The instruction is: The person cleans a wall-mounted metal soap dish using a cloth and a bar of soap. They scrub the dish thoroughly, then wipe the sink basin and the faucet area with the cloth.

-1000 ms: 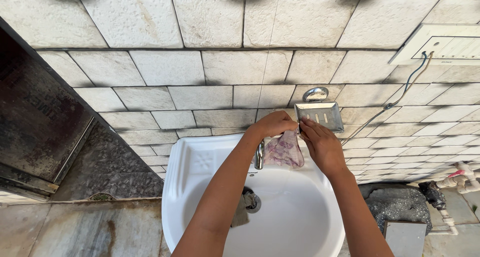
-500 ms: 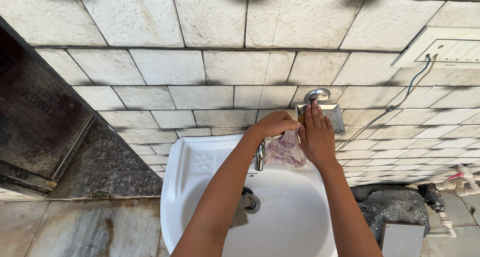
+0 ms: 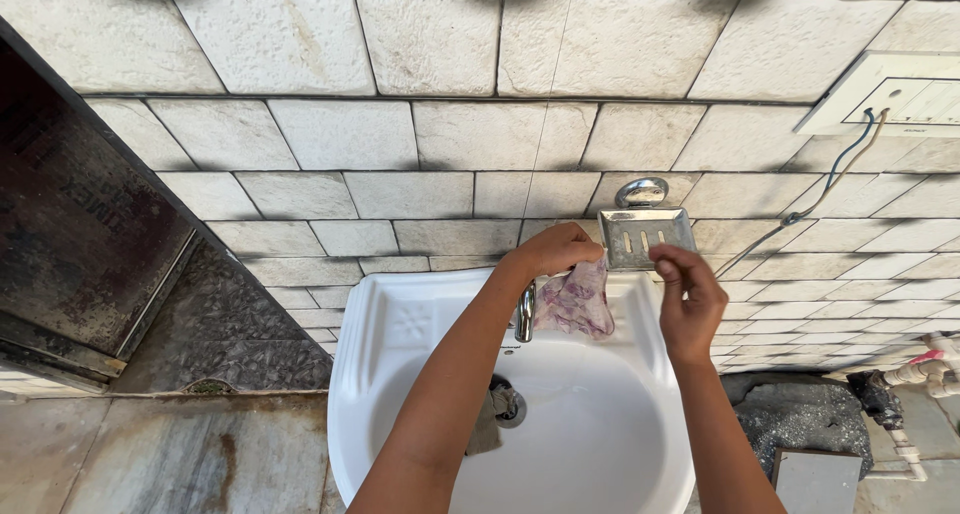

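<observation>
A wall [image 3: 430, 134] of pale, rough stone-look tiles with dark joints fills the upper frame, lit by bright daylight. At far left a dark, rusty metal door [image 3: 70, 224] leans in, with a grey speckled slab [image 3: 230, 324] below it. A white switch plate [image 3: 895, 94] sits at upper right, two wires [image 3: 820, 194] trailing down from it. Stained stone floor [image 3: 170, 454] shows at lower left. White pipes [image 3: 925, 369] run at lower right, near a dark rock [image 3: 780, 409].

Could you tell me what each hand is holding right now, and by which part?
The left hand grips a purple-patterned cloth by its bunched top. The right hand holds nothing visible.
</observation>
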